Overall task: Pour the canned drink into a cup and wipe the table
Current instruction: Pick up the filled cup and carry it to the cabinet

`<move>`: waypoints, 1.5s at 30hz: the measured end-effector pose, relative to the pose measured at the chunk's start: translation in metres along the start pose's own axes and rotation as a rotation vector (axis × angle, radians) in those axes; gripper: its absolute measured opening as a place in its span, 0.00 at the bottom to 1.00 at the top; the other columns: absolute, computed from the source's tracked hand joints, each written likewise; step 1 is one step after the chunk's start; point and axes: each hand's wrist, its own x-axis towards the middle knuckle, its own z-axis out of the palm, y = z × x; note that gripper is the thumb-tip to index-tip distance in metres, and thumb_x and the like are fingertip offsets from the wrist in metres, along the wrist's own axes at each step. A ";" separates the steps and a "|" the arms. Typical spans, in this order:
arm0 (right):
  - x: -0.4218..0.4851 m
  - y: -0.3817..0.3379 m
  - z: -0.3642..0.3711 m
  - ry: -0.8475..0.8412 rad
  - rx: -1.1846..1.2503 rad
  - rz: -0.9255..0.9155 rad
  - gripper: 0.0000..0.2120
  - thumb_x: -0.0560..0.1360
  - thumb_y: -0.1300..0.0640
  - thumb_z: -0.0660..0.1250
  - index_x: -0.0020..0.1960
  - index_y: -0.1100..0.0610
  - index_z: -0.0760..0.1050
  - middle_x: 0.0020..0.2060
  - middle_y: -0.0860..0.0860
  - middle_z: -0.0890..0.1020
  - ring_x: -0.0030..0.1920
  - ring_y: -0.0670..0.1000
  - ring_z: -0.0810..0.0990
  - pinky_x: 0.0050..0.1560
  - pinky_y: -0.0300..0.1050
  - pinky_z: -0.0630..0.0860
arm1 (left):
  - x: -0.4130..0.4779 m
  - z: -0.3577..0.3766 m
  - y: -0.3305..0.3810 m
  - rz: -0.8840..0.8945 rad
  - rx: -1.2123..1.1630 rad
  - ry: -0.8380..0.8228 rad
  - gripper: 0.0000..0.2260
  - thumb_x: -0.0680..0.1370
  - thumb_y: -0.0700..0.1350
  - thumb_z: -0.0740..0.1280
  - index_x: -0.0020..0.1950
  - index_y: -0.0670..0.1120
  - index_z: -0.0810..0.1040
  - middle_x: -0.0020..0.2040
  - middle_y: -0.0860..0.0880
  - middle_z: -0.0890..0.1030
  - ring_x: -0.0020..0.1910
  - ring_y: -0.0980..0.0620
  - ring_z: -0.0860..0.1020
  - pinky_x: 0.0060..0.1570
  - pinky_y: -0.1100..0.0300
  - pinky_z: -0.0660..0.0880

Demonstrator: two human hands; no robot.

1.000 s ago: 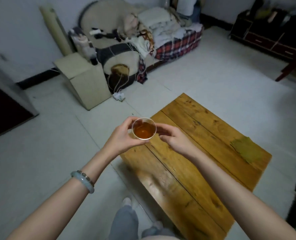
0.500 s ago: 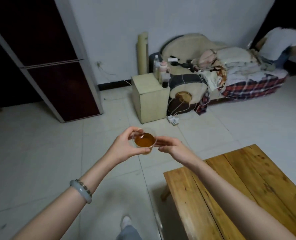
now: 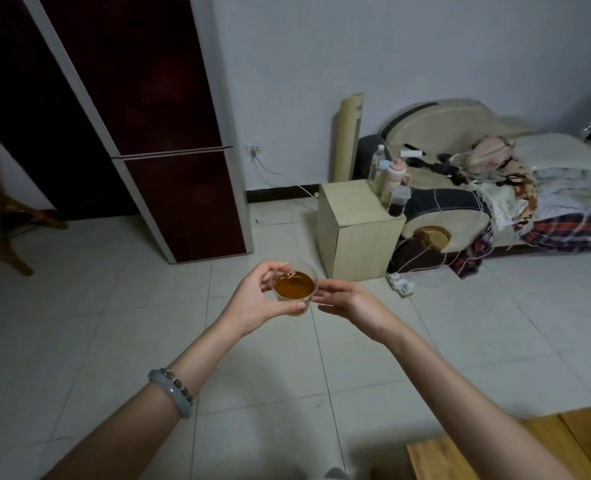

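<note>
A clear plastic cup (image 3: 294, 288) holding amber drink is up in the air over the tiled floor, at mid frame. My left hand (image 3: 256, 299) grips it from the left, fingers and thumb curled round its wall. My right hand (image 3: 351, 301) lies beside the cup on the right with straight fingers; its fingertips reach the cup's rim. Only a corner of the wooden table (image 3: 515, 448) shows at the bottom right. No can or cloth is in view.
A dark red fridge (image 3: 169, 168) stands at the left wall, a wooden chair (image 3: 0, 220) at the far left. A pale cabinet (image 3: 356, 230) with bottles and a cluttered sofa (image 3: 477, 188) lie behind. A power strip (image 3: 399, 284) and cords lie on the floor.
The view has swung left and away from the table, which has slid to the bottom right corner. Both hands stay at the cup, carried along over the floor.
</note>
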 end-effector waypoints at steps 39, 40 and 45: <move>0.569 -0.160 -0.178 0.018 -0.110 0.048 0.16 0.77 0.67 0.58 0.61 0.60 0.76 0.56 0.54 0.81 0.59 0.48 0.78 0.61 0.41 0.73 | 0.594 -0.145 -0.099 0.035 0.015 -0.069 0.27 0.62 0.44 0.80 0.58 0.50 0.74 0.56 0.55 0.80 0.57 0.58 0.77 0.58 0.61 0.73; 0.583 -0.164 -0.179 0.037 -0.109 0.041 0.16 0.77 0.67 0.57 0.61 0.59 0.76 0.56 0.54 0.81 0.59 0.48 0.78 0.61 0.41 0.73 | 0.613 -0.151 -0.101 0.034 0.019 -0.092 0.28 0.61 0.45 0.80 0.57 0.51 0.74 0.56 0.56 0.79 0.57 0.59 0.77 0.56 0.63 0.72; 0.650 -0.187 -0.187 0.180 -0.052 0.013 0.16 0.77 0.66 0.57 0.59 0.55 0.77 0.55 0.50 0.82 0.58 0.47 0.78 0.63 0.44 0.72 | 0.712 -0.178 -0.112 0.062 -0.022 -0.208 0.28 0.61 0.43 0.81 0.56 0.52 0.74 0.56 0.55 0.80 0.56 0.58 0.77 0.55 0.63 0.74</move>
